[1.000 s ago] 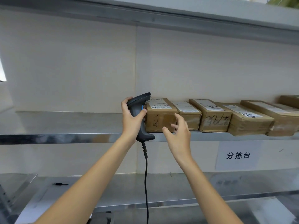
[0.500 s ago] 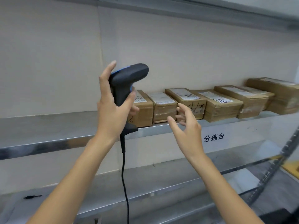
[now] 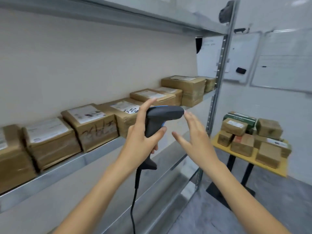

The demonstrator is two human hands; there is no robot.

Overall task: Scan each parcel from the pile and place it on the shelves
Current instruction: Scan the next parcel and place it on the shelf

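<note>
Forearms are seen rising bare from the lower edge of the head view. A dark grey handheld scanner [image 3: 157, 125] is gripped round its handle by the left hand [image 3: 141, 141], the thumb wrapped across the front and the forefinger raised straight beside the head; its black cable [image 3: 135, 191] is left to hang downward. Nothing is held by the right hand [image 3: 194, 139], whose fingers are spread and nearly straight just beside the scanner's nose (no contact between the two can be made out).

Just beyond the hands, a row of shelved parcels [image 3: 92, 125] is lined along the middle shelf [image 3: 55, 173], a level of dull, faintly reflective sheet metal. The boxes are squat cardboard blocks wrapped in clear tape, with white printed labels on top and dark marker scrawl on some faces. The galvanised upright [image 3: 217, 92] at the shelf's end is punched with a column of holes.

Farther to the right, the pile [image 3: 251, 135] of parcels yet to be handled is stacked on a small yellow table [image 3: 249, 159] with black legs: brown cartons mostly, one green and one reddish. Whiteboards [image 3: 280, 66] are hung on the far wall, blurred.

With no parcel in hand, the step is judged to lie between placements. A box from the pile would next be reached for with the free hand, its label turned to the scanner, and a free spot on the shelving found.
</note>
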